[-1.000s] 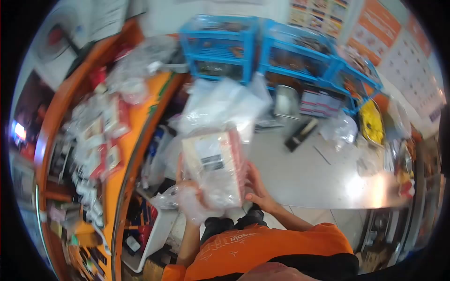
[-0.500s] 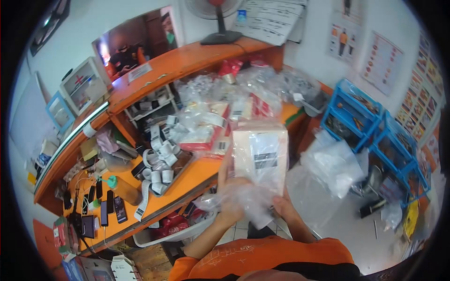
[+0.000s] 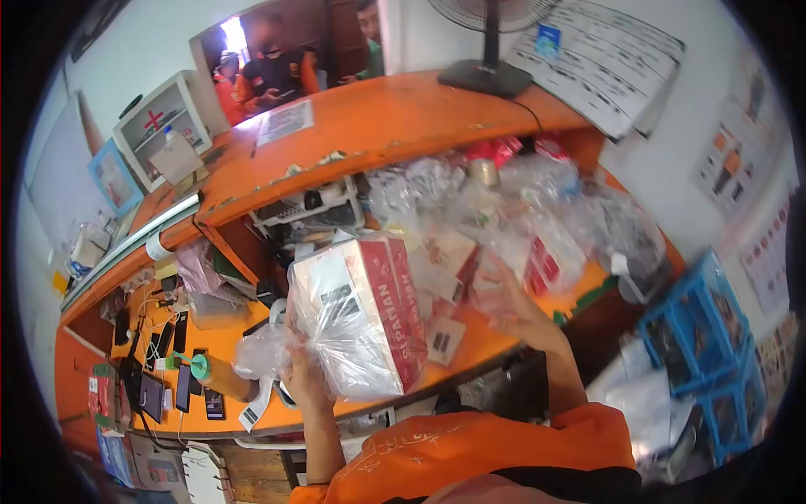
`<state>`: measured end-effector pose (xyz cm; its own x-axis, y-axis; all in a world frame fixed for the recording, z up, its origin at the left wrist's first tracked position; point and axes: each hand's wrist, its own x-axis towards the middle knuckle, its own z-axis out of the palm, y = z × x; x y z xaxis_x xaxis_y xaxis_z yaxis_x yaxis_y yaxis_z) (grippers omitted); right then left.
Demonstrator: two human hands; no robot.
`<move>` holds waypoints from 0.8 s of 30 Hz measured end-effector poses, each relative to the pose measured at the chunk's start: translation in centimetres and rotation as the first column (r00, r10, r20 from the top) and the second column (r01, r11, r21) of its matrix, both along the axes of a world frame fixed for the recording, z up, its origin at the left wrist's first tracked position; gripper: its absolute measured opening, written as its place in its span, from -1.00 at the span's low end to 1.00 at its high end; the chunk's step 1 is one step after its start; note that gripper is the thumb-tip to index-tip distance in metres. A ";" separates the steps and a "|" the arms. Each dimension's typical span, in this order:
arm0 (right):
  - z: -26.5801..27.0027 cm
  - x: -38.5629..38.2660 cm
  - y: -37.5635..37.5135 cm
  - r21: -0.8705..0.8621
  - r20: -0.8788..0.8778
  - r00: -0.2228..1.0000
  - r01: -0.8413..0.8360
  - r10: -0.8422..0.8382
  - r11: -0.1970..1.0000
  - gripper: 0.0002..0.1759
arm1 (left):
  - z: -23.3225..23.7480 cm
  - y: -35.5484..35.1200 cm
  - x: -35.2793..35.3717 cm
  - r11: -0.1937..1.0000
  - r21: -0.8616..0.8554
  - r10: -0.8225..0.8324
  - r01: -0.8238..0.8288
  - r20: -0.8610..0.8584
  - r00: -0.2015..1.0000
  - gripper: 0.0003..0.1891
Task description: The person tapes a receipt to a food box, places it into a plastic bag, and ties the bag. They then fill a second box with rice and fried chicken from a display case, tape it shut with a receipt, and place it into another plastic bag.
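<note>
A red and white box (image 3: 390,307) wrapped in a clear plastic bag (image 3: 327,294) hangs tilted over the desk, a printed label on its pale side. My left hand (image 3: 304,374) is closed round the gathered neck of that bag, whose loose end puffs out to the left. Over the desk, my right hand (image 3: 508,302) reaches out, slightly blurred, its fingers apart and nothing gripped. It is nearest to the other bagged red and white boxes (image 3: 550,265). A small pale labelled packet (image 3: 443,340) lies just right of the held box.
The orange counter (image 3: 378,113) carries a fan (image 3: 485,76) and a whiteboard (image 3: 600,63). A green-capped bottle (image 3: 222,378) and phones (image 3: 183,386) are on the desk's left. Blue drawers (image 3: 697,328) stand right. People (image 3: 277,76) are beyond the opening.
The view has turned right-to-left items apart and closer to the desk. The bagged box has moved left in my left hand. My right hand has left it and reaches toward the bagged boxes.
</note>
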<state>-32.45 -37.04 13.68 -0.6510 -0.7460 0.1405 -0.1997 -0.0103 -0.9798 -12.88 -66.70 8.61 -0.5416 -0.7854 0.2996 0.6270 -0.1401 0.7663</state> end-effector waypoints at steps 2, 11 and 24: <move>-1.1 -2.4 -3.4 -0.111 0.064 0.963 -0.255 0.263 0.961 0.24 | -1.6 -0.2 -2.6 0.985 0.125 0.118 -0.122 0.043 0.992 -0.66; -0.3 -9.9 -14.8 -0.400 -0.497 0.827 0.049 -0.261 0.915 0.28 | 11.3 -1.9 -17.3 0.738 -0.349 -0.674 0.577 -0.376 0.636 -0.53; 13.8 -31.6 -23.7 -0.315 -0.876 0.150 0.542 -0.459 0.779 -0.45 | 19.7 -5.5 -35.2 0.547 -0.825 0.352 -0.142 0.072 0.933 -0.34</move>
